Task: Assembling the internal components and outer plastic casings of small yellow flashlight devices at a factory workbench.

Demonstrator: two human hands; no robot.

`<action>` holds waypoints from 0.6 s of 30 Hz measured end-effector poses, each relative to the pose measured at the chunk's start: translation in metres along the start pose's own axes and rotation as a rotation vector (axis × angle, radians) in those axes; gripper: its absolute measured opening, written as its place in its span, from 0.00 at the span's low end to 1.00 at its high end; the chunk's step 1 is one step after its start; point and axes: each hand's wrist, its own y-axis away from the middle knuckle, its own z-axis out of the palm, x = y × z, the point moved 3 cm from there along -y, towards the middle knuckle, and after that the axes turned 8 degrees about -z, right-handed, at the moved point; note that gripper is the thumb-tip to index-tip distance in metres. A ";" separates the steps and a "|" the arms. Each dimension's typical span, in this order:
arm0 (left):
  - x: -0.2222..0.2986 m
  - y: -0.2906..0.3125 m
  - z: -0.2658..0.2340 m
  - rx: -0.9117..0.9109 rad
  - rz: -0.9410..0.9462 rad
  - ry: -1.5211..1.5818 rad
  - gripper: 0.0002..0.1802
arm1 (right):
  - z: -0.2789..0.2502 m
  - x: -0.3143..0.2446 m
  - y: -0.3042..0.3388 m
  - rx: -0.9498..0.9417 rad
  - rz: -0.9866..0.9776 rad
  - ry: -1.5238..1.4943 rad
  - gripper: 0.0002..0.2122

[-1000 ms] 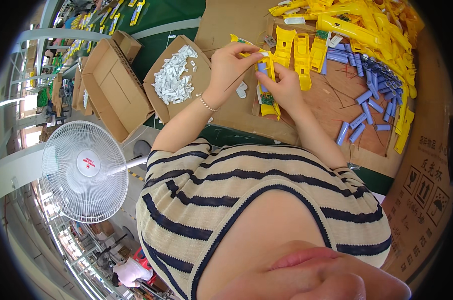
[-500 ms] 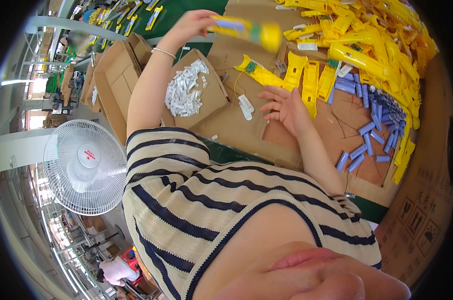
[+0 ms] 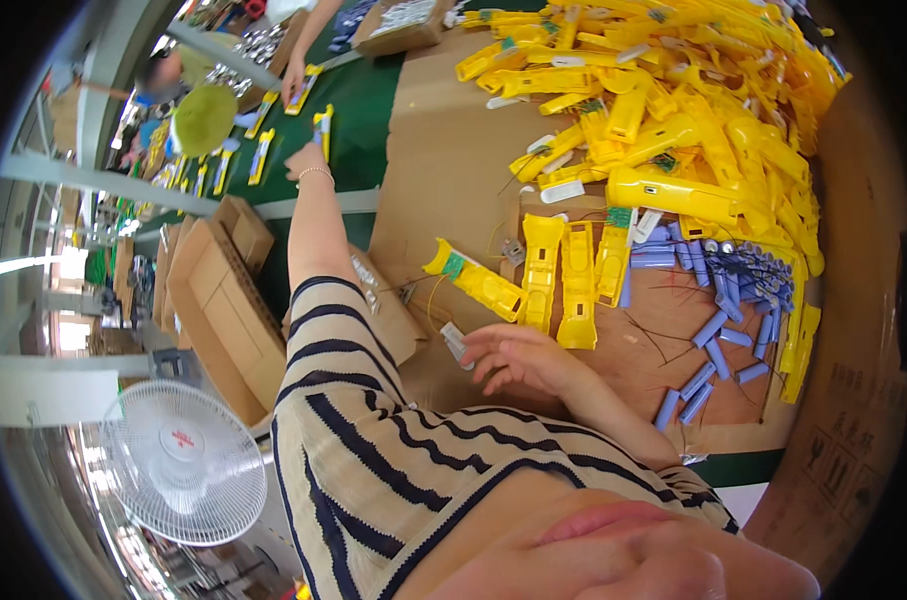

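Note:
My left hand [image 3: 309, 162], wearing a bracelet, stretches far over the green belt [image 3: 358, 150]. Its fingers are closed at the near end of a yellow plastic casing [image 3: 323, 125] that carries a blue-violet cell. My right hand [image 3: 521, 360] is open, fingers apart, above the cardboard beside a small white plastic part [image 3: 456, 343] on a thin wire. Just beyond that hand lie a yellow casing with a green circuit board [image 3: 478, 285], two bare yellow casings [image 3: 541, 270] and another casing [image 3: 613, 260] with a board.
A large heap of yellow casings [image 3: 693, 120] fills the far right, with blue-violet cells [image 3: 743, 280] below it. A tall carton [image 3: 853, 400] stands at right. More casings [image 3: 260, 157] lie along the belt, where another person's hand [image 3: 294, 82] touches one. At left are an open box [image 3: 223, 310] and a fan [image 3: 183, 460].
My left hand has carried the yellow casing leftward from above the cardboard to the belt. The view has shifted; my right hand stays open near the white part.

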 end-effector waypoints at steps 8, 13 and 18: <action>0.337 0.321 -0.059 -0.349 1.444 0.639 0.31 | -0.013 -0.005 -0.002 0.108 0.072 0.166 0.20; 0.410 0.491 -0.113 -0.294 1.819 0.460 0.41 | -0.007 -0.014 0.005 0.163 -0.001 0.209 0.17; 0.451 0.505 -0.089 -0.731 1.485 0.035 0.42 | -0.009 -0.016 0.012 0.100 0.003 0.272 0.17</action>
